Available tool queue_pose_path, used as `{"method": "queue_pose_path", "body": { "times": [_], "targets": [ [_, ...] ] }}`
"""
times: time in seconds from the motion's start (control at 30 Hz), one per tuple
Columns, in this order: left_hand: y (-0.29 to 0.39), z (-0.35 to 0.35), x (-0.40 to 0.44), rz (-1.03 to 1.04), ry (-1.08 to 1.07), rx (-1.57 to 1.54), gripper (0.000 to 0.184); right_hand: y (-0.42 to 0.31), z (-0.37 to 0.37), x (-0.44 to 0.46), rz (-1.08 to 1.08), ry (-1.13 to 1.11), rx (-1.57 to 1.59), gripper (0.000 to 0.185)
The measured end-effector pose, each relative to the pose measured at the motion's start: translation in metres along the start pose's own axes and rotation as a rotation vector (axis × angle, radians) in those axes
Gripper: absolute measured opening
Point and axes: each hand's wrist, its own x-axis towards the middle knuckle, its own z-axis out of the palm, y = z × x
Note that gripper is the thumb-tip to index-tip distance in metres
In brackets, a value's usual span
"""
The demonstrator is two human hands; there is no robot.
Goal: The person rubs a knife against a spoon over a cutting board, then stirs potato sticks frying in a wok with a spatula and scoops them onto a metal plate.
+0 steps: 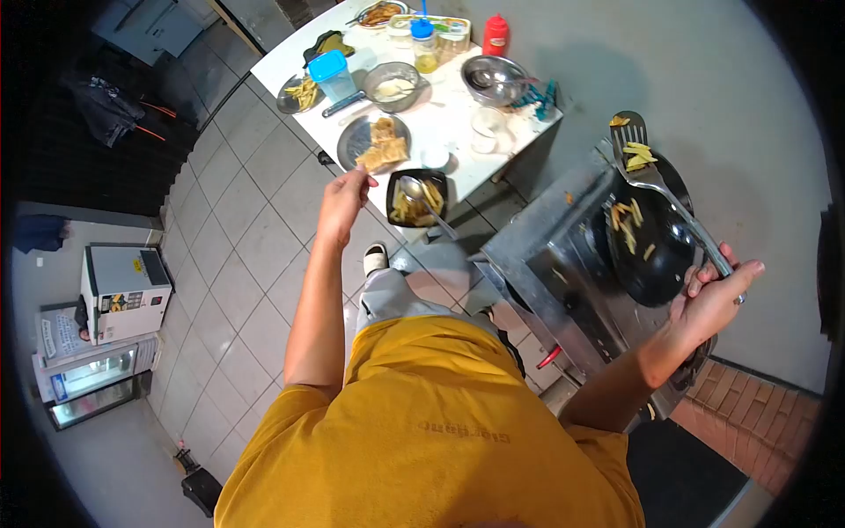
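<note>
My right hand (709, 304) is wrapped round the handle of a slotted turner (651, 180), which is raised over the stove and carries several pale fries (638, 157) on its blade. Below it sits a black wok (656, 264) with more fries (627, 224) inside. At the table's near edge, my left hand (346, 202) has its fingertips pinched together by the rim of a metal plate (350, 141) bearing golden flatbread pieces (384, 151). Whether they grip the rim or the bread is hard to see. Beside that hand stands a black square bowl (393, 217) with fries and a spoon (412, 187).
On the white table (440, 123) stand a pan of white batter (393, 86), a steel bowl (495, 81), a blue-lidded container (332, 77), a red squeeze bottle (495, 35) and a clear jar (485, 130). The metal stove (550, 233) adjoins the wall on my right.
</note>
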Motion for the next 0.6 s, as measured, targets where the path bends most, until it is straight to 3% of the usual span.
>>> {"method": "queue_pose_path", "body": {
  "times": [0.2,0.27,0.4,0.57,0.6],
  "targets": [
    [-0.016,-0.132,0.167,-0.078,0.112,0.017,0.037,0.052,0.128,-0.067,0.038,-0.034,0.026,0.056],
    [-0.044,-0.181,0.238,-0.197,0.185,0.136,0.045,0.073,0.167,-0.088,0.063,-0.019,0.03,0.057],
    [-0.086,-0.25,0.358,-0.323,0.205,0.066,0.058,0.1,0.24,-0.127,0.088,0.082,-0.01,0.063],
    [-0.116,-0.272,0.455,-0.417,0.256,0.059,0.057,0.103,0.276,-0.153,0.069,0.166,-0.111,0.061],
    [-0.123,-0.273,0.465,-0.339,0.303,0.085,0.05,0.099,0.281,-0.158,0.058,0.182,-0.123,0.061]
  ]
}}
